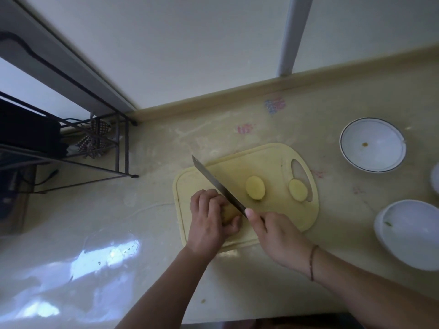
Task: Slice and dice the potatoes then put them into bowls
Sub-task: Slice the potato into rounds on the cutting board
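On a pale yellow plastic cutting board, the left hand curls over a yellow potato while the right hand grips a long steel knife — two cut potato pieces lie farther right, white ceramic bowls beyond.

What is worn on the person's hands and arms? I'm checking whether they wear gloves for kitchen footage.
No gloves. The left hand and right hand are bare, and both forearms show no sleeves. The only thing worn is a thin dark cord bracelet round the right wrist. No rings or watch show.
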Tool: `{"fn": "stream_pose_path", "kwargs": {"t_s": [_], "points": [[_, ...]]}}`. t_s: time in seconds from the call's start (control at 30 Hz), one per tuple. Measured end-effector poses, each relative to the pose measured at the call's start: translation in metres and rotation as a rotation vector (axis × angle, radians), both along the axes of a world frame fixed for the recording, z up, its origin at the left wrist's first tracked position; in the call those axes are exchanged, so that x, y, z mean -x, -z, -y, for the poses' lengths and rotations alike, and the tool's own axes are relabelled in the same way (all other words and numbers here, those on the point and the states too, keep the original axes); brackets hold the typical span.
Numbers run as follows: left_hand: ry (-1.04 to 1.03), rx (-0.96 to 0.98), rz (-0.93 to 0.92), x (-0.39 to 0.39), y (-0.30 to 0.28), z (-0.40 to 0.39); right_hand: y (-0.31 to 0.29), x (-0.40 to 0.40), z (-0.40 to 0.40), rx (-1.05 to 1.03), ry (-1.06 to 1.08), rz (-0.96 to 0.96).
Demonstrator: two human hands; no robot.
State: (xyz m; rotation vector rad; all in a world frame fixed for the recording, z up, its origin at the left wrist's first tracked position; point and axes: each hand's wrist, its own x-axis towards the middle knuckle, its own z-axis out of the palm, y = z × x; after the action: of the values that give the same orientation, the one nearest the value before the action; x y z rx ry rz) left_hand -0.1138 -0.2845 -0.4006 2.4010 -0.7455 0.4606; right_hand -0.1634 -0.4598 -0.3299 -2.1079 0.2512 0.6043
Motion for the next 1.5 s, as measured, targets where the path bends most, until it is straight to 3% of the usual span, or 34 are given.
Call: {"fn": "stream_pose_path", "kwargs": {"t_s": [0.13,0.4,0.73,0.87,0.93,1.23,1.5], "points": [[0.007,0.011,-0.011,0.002,0.005,-0.002,-0.004,0.002,-0.012,0.082,-0.044,0.027],[0.031,-0.073,-0.054,-0.003,-0.009,-0.005,-0.018,-0.013,0.008,-0.042,0.074,-0.148],[0.022,-0.087,-0.097,0.006,-0.004,-0.013,-0.023,-0.014,0.031,-0.552,0.326,-0.517],[0.025,-0.106,-0.103,0.006,-0.007,-0.017,-0.036,-0.018,0.041,-0.617,0.453,-0.518],[0.011,-0.127,-0.106,0.011,-0.007,-0.021,-0.045,-0.014,0.041,-0.572,0.442,-0.474],[-0.040,-0.125,-0.067,0.022,0.001,-0.019,-0.058,0.026,0.001,-0.009,0.070,-0.059],[-0.005,-0.146,-0.038,0.020,0.011,-0.020,-0.057,0.030,0.003,0.014,0.050,-0.044]]}}
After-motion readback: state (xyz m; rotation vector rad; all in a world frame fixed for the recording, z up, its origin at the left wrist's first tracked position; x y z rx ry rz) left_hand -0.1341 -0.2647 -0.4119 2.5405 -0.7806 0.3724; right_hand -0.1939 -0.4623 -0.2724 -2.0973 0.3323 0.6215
